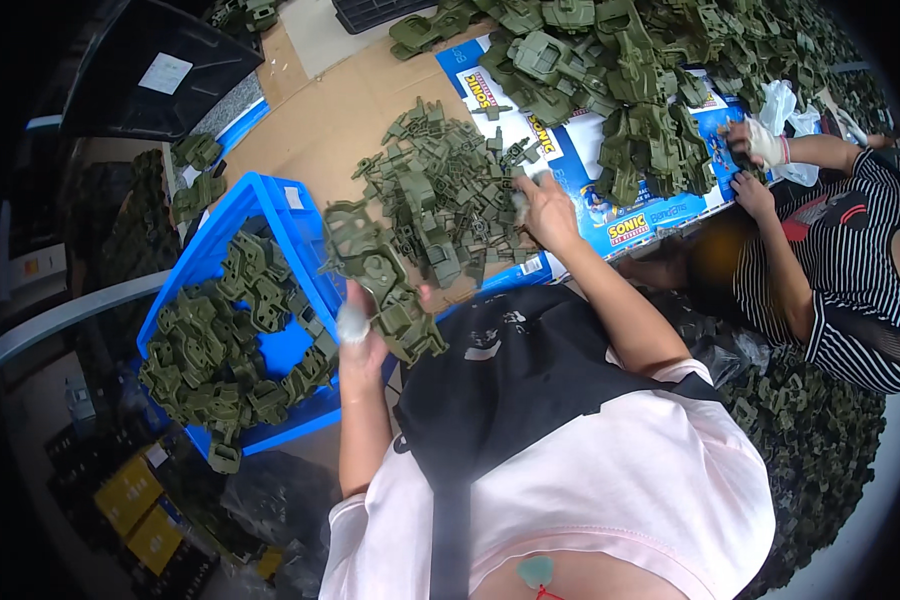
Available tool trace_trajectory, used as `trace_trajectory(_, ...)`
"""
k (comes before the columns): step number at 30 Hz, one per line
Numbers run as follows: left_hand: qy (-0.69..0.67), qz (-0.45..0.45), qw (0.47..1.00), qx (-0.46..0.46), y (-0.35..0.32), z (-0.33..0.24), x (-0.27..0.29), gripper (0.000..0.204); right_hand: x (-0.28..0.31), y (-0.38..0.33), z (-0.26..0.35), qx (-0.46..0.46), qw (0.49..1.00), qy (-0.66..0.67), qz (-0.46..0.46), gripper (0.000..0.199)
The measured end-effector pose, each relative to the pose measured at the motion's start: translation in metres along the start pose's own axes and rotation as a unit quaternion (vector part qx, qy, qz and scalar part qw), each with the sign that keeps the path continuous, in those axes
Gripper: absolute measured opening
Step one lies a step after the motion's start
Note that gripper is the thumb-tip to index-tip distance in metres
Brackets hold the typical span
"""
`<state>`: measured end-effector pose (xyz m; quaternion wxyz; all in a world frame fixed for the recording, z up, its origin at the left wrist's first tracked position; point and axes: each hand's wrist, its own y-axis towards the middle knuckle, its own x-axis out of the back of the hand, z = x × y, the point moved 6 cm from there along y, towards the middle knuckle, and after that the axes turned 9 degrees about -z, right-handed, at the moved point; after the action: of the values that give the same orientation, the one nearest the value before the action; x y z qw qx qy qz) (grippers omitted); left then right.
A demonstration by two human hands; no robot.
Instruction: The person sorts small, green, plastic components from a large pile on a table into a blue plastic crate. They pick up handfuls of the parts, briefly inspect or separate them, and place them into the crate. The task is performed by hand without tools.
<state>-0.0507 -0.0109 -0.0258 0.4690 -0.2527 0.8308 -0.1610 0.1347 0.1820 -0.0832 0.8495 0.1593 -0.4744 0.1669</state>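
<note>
My left hand (pixel 358 340), with a white wrap on a finger, is closed around an olive-green plastic toy vehicle body (pixel 385 285), held tilted between the blue crate and the table edge. Over the cardboard, my right hand (pixel 547 212) reaches to the right side of a heap of small olive-green plastic parts (pixel 415 185). Its fingers are bent together at the heap, and whatever they pinch is too small to make out. Another green vehicle body (pixel 430 240) lies among the small parts, just beyond the one I hold.
At my left stands a blue crate (pixel 315 270) holding several green vehicle bodies (pixel 205 345). Larger green pieces (pixel 620 80) are piled at the far right on blue-and-white printed card (pixel 575 150). A co-worker in a striped top (pixel 820 270) works at right. A black bin (pixel 135 70) stands far left.
</note>
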Motion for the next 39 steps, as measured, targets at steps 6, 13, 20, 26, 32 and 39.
trace_trajectory(6,0.14,0.001,0.99,0.011,0.032,0.015,0.005,0.048,-0.04,-0.011,-0.062,-0.012,0.998,-0.052,-0.018,0.026)
trace_trajectory(13,0.29,-0.028,0.957,0.01,0.038,0.005,-0.027,0.065,0.062,-0.008,0.03,0.02,0.957,0.288,0.014,0.023)
trace_trajectory(20,0.38,0.087,0.919,0.057,0.038,0.021,-0.06,0.063,0.083,-0.019,0.085,0.191,0.965,0.15,0.095,0.027)
trace_trajectory(26,0.476,0.139,0.868,0.033,0.035,0.023,-0.06,0.059,0.077,-0.023,0.083,0.235,0.948,0.171,0.132,0.033)
trace_trajectory(32,0.465,0.147,0.872,0.03,0.031,0.022,-0.063,0.06,0.059,-0.031,0.07,0.224,0.939,0.237,0.108,0.038)
trace_trajectory(39,0.433,0.101,0.892,0.081,0.043,0.03,-0.053,0.052,0.06,-0.013,0.067,0.251,0.916,0.254,0.182,0.032)
